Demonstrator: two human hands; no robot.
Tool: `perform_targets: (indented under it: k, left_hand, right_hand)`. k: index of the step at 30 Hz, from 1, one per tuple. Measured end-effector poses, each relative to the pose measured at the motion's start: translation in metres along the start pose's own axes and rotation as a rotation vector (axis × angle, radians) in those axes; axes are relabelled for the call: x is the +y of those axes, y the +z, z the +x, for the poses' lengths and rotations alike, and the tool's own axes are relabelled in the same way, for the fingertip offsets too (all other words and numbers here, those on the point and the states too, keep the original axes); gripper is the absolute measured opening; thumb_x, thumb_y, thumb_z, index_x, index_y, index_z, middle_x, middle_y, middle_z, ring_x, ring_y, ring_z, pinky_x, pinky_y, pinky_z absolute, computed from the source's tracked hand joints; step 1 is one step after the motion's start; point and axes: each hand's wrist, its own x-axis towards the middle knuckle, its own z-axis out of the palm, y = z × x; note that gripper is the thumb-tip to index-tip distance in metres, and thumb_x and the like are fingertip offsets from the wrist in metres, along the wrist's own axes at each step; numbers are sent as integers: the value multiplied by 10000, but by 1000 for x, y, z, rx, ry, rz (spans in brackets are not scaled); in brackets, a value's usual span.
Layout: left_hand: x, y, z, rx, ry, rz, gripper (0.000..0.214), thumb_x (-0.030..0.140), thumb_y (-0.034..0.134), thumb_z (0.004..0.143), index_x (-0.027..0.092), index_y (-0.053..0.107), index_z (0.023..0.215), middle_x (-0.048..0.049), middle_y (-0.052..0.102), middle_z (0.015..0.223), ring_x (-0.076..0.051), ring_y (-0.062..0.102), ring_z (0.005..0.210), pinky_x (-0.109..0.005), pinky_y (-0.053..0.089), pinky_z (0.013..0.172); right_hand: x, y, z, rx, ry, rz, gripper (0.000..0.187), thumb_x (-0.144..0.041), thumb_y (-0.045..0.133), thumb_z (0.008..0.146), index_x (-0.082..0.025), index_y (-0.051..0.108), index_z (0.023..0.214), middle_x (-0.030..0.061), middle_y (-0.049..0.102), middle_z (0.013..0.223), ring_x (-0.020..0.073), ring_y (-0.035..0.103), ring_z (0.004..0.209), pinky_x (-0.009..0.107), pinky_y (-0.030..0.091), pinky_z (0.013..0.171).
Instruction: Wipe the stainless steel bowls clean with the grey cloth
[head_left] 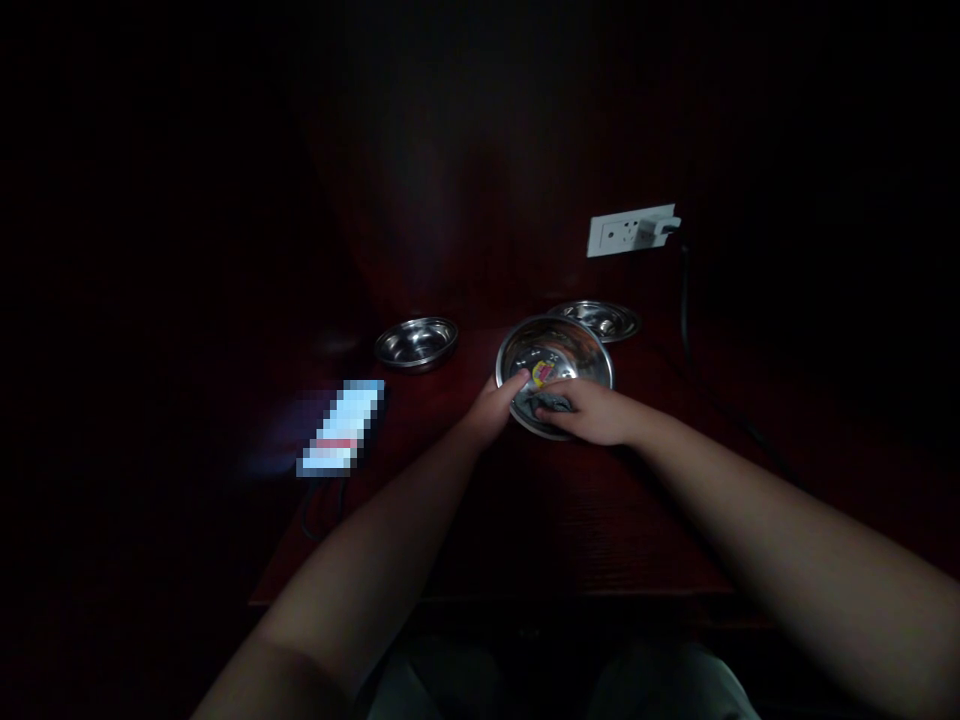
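Note:
A steel bowl (559, 350) is tilted toward me over a dark red table (570, 520). My left hand (496, 402) grips its near left rim, thumb lying over the edge. My right hand (592, 412) presses a small grey cloth (551, 402) against the bowl's inner lower wall, fingers closed on it. A yellow and red sticker (541, 374) shows inside the bowl just above the cloth.
A second steel bowl (416, 342) sits to the left, a third (600, 320) behind the held one. A lit phone (343, 425) lies at the left with a cable. A white wall socket (630, 230) holds a plug with a dark cord running down right.

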Motion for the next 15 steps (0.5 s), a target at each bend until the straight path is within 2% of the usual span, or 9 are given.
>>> perform_targets:
  k: [5,10,15]
  left_hand:
    - [1,0,0,11,-12,13,377,330,663,723,134,644,1044,-78,708,978,-244,614,1022,-406,404,982]
    - [8,5,-8,-70,-72,27,373,345,649,745,163,651,1071,-73,708,1000,-254,599,1061,-390,400,994]
    - [7,6,-10,-90,-67,23,389,371,615,776,163,636,1104,-73,706,1006,-251,579,1099,-384,384,1011]
  right_hand:
    - [-1,3,1,66,-104,39,241,-246,445,871,-152,635,986,79,671,1012,192,590,942,348,420,901]
    - [-3,5,1,170,-133,75,282,-216,431,860,-180,626,1061,71,660,1070,216,571,1052,406,392,971]
    - [-3,6,1,306,-104,-38,510,-64,447,717,-185,580,1193,87,609,1210,237,518,1160,442,344,1031]
